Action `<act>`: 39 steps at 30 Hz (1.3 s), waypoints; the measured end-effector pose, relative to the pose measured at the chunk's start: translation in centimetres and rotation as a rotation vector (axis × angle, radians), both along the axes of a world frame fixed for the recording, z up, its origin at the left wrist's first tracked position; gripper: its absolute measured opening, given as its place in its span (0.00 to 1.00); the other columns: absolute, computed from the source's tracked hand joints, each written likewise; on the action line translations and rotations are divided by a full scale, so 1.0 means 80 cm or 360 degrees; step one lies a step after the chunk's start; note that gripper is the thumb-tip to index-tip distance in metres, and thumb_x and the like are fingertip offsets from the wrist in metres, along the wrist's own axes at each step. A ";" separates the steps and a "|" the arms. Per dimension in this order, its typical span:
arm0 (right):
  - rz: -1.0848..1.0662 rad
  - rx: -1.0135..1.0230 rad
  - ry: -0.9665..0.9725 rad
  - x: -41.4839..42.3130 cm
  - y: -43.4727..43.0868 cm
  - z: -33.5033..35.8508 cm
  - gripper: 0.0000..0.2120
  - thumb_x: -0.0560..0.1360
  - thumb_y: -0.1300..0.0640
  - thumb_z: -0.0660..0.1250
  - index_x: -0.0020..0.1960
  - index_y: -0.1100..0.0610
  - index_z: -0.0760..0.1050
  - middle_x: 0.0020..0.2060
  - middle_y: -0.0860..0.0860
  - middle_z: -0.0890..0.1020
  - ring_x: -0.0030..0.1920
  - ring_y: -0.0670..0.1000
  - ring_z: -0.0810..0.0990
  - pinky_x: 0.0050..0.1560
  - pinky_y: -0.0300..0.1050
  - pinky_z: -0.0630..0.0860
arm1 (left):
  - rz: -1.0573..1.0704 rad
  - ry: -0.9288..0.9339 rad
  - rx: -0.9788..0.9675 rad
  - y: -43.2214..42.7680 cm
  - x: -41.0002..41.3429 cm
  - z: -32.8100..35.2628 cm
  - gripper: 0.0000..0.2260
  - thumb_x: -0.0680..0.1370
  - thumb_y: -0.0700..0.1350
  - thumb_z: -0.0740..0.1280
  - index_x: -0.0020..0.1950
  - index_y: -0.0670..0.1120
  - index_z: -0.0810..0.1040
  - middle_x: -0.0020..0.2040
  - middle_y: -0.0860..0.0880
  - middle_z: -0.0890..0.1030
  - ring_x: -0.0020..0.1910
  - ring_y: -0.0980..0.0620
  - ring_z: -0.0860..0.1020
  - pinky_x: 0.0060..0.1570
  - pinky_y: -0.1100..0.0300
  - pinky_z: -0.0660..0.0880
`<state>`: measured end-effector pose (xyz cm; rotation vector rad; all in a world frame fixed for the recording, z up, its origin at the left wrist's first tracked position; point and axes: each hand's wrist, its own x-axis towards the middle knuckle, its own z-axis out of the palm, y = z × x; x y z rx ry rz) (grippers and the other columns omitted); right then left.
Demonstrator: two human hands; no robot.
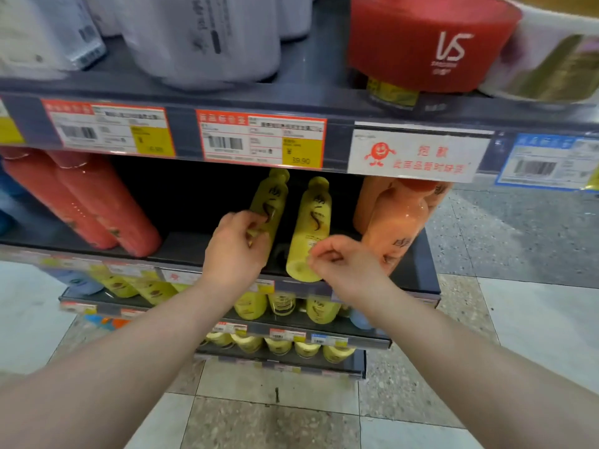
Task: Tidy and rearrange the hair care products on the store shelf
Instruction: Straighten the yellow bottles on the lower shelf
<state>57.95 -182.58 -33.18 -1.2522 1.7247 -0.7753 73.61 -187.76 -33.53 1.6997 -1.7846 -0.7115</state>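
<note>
Left hand (pixel 235 244) gripped lower part of left yellow bottle (pixel 270 202), fingers curled round it. Right hand (pixel 346 264) sat at base of right yellow bottle (pixel 311 228), fingers curled, tips at its side; whether it held it, unclear. Both bottles stood side by side on shelf (pixel 181 247), between red bottles (pixel 97 205) and orange bottles (pixel 392 222). Price tags (pixel 261 139) above.

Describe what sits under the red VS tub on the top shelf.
A dark jar with a yellow label shows beneath the red VS tub. The tub covers the jar's top, and blur hides its label text. What stands behind it is hidden.
</note>
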 end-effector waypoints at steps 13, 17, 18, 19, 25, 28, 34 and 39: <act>-0.0649 0.0321 -0.0042 0.024 -0.102 -0.044 0.40 0.68 0.42 0.72 0.71 0.58 0.60 0.67 0.57 0.70 0.65 0.59 0.72 0.65 0.50 0.70 | -0.0096 -0.0199 0.0055 -0.027 0.041 -0.027 0.22 0.74 0.50 0.69 0.66 0.46 0.70 0.63 0.43 0.71 0.60 0.42 0.71 0.59 0.46 0.70; -0.0805 0.0424 -0.0147 0.021 -0.117 -0.045 0.44 0.69 0.41 0.70 0.73 0.63 0.55 0.69 0.59 0.67 0.68 0.61 0.69 0.65 0.50 0.67 | -0.0104 -0.0023 0.0211 -0.039 0.038 -0.034 0.27 0.73 0.52 0.69 0.69 0.46 0.67 0.65 0.43 0.68 0.64 0.43 0.70 0.62 0.51 0.69; -0.0810 0.0431 -0.0170 0.020 -0.118 -0.046 0.43 0.70 0.43 0.71 0.73 0.64 0.56 0.69 0.59 0.68 0.67 0.61 0.69 0.65 0.50 0.67 | -0.0114 -0.0005 0.0240 -0.042 0.036 -0.034 0.28 0.73 0.53 0.69 0.69 0.46 0.66 0.65 0.43 0.68 0.64 0.43 0.70 0.61 0.52 0.68; -0.0807 0.0414 -0.0199 0.020 -0.118 -0.047 0.40 0.70 0.45 0.71 0.72 0.64 0.58 0.67 0.60 0.70 0.66 0.61 0.71 0.65 0.50 0.68 | -0.0129 0.0000 0.0258 -0.045 0.034 -0.035 0.28 0.73 0.53 0.69 0.70 0.47 0.65 0.65 0.43 0.67 0.63 0.43 0.70 0.61 0.53 0.68; -0.0937 0.0112 -0.0299 0.024 -0.096 -0.057 0.31 0.69 0.49 0.71 0.68 0.57 0.66 0.54 0.53 0.77 0.56 0.58 0.77 0.57 0.48 0.74 | -0.0184 0.0048 0.0243 -0.048 0.040 -0.042 0.29 0.72 0.53 0.70 0.69 0.47 0.66 0.64 0.43 0.68 0.60 0.43 0.72 0.61 0.53 0.71; -0.0836 -0.0193 -0.0368 0.026 -0.083 -0.047 0.19 0.68 0.57 0.72 0.58 0.52 0.72 0.42 0.49 0.81 0.43 0.50 0.80 0.42 0.41 0.78 | -0.0187 0.0088 0.0239 -0.051 0.044 -0.045 0.27 0.72 0.52 0.70 0.68 0.46 0.68 0.63 0.43 0.69 0.58 0.44 0.74 0.58 0.54 0.71; -0.0627 -0.0402 0.0006 0.035 -0.069 -0.045 0.34 0.60 0.55 0.78 0.61 0.54 0.67 0.56 0.56 0.77 0.56 0.54 0.77 0.58 0.52 0.76 | -0.0200 0.0086 0.0232 -0.055 0.040 -0.051 0.26 0.72 0.52 0.70 0.67 0.46 0.69 0.62 0.42 0.71 0.59 0.43 0.74 0.61 0.53 0.72; -0.0597 -0.0446 -0.0079 0.036 -0.060 -0.057 0.40 0.62 0.58 0.79 0.66 0.53 0.60 0.60 0.55 0.73 0.59 0.53 0.74 0.62 0.50 0.73 | -0.0240 0.0050 0.0222 -0.062 0.040 -0.067 0.28 0.72 0.53 0.70 0.68 0.45 0.68 0.60 0.41 0.73 0.60 0.42 0.73 0.61 0.50 0.72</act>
